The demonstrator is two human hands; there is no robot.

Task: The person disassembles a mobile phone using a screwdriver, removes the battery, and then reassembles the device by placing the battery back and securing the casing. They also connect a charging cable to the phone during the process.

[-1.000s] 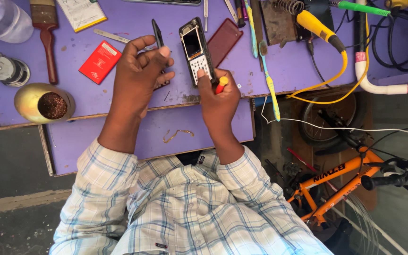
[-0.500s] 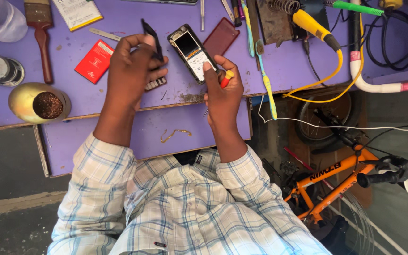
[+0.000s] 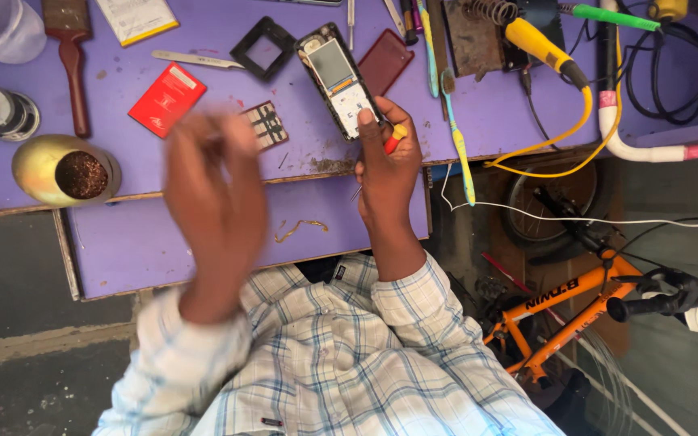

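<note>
Right, your right hand (image 3: pixel 385 165) grips the opened phone (image 3: pixel 337 78) over the purple bench (image 3: pixel 486 121); steady it. Left hand (image 3: pixel 216 198) is blurred, grip unclear; keep it off the keypad piece (image 3: pixel 267 123).

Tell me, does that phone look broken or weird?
Yes. The phone in the right hand has its front cover off, so its insides show. The black frame and keypad piece lie apart on the purple table.
</note>
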